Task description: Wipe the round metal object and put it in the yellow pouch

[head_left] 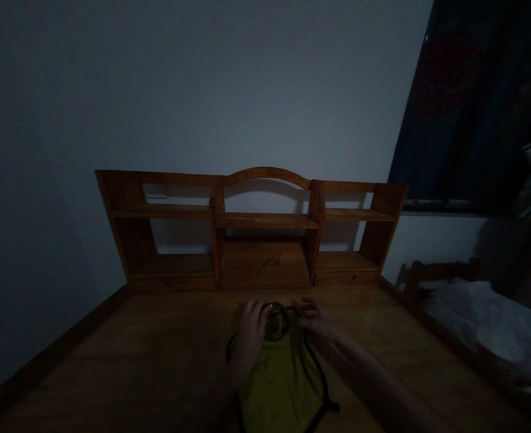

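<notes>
We take the round shiny thing (276,325), perhaps a jar, as the clock's centre. At nine o'clock, our left hand (251,331) rests bent fingers against its rim, seemingly to steady it; we cannot tell whether they grip. At three, our right hand (322,325) has its fingers parted and blurred; whether its thumb pinches the black cord (322,373) we cannot tell. The yellow-green cloth bag (278,385) lies toward six, its round-thing end pointing away, probably so both hands reach it from the sides. Beneath is a wooden table (157,349). At twelve stands a wooden shelf (269,221) before a pale wall (202,90); at two, a dark window (472,108); near three, a white plastic bag (486,319). The room is dim.
</notes>
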